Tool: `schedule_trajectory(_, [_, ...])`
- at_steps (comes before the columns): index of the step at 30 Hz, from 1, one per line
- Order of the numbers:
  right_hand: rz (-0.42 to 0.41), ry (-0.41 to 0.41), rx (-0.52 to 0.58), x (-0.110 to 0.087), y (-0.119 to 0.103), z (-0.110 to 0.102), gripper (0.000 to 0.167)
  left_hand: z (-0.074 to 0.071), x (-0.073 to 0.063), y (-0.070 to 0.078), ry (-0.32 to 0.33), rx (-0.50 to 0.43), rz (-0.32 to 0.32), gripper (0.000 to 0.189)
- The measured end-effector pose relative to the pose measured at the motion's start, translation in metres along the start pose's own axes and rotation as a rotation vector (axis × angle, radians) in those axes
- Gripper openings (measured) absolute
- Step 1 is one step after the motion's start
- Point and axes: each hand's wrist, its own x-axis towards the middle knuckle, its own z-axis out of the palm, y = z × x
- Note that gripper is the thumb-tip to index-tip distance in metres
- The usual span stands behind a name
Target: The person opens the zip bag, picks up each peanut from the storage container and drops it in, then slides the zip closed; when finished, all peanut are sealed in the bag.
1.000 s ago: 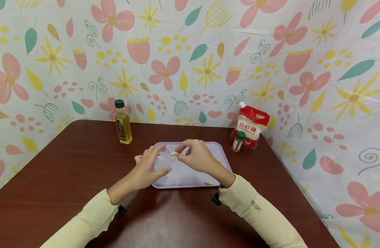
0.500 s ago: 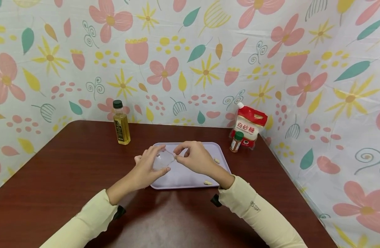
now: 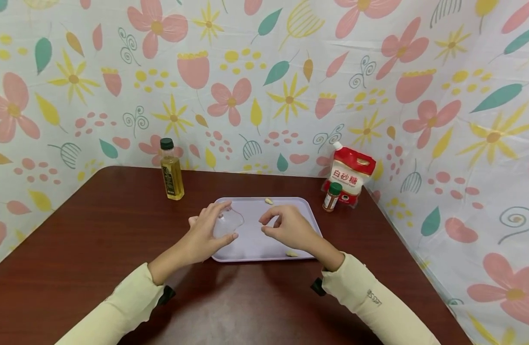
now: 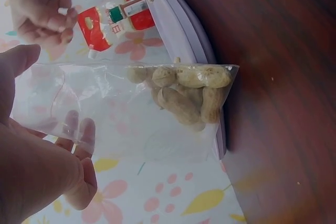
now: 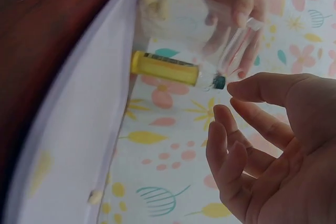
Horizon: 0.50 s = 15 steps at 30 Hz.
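Observation:
My left hand [image 3: 204,235] holds up a clear plastic bag [image 4: 115,108] near its mouth, with thumb and fingers spread apart. Several peanuts [image 4: 184,100] lie at the bottom of the bag, best seen in the left wrist view. To the right of the bag's mouth, my right hand [image 3: 288,227] hovers over the lilac tray [image 3: 251,247]. Its fingers are loosely bent, and nothing shows between them in the right wrist view. One loose peanut [image 3: 268,201] lies by the tray's far rim, another peanut [image 3: 292,254] by its near rim. The right hand hides part of the tray.
An oil bottle [image 3: 172,175] with a dark green cap stands at the back left of the brown table [image 3: 117,211]. At the back right are a sugar pouch [image 3: 348,177] and a small green-capped spice jar [image 3: 331,197]. A flower-patterned cloth [image 3: 255,96] hangs behind.
A peanut pinched in my right hand went to the bag's mouth and was let go there. The right hand has since drawn back to the right, uncovering the far peanut. The left hand stays put.

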Motion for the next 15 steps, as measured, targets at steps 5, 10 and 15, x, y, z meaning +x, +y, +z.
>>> schedule_trajectory(5, [0.013,-0.04,-0.016,-0.009,0.018,-0.002,0.01,-0.001,-0.001,-0.001,0.003,0.007,0.003,0.073])
schedule_trajectory(10, [0.04,-0.063,-0.029,-0.019,0.034,-0.005,0.012,-0.003,0.001,0.0,0.007,0.005,0.019,0.074])
schedule_trajectory(15, [0.057,-0.094,-0.009,-0.027,0.044,-0.009,0.013,-0.003,0.002,0.0,0.009,0.002,0.023,0.074])
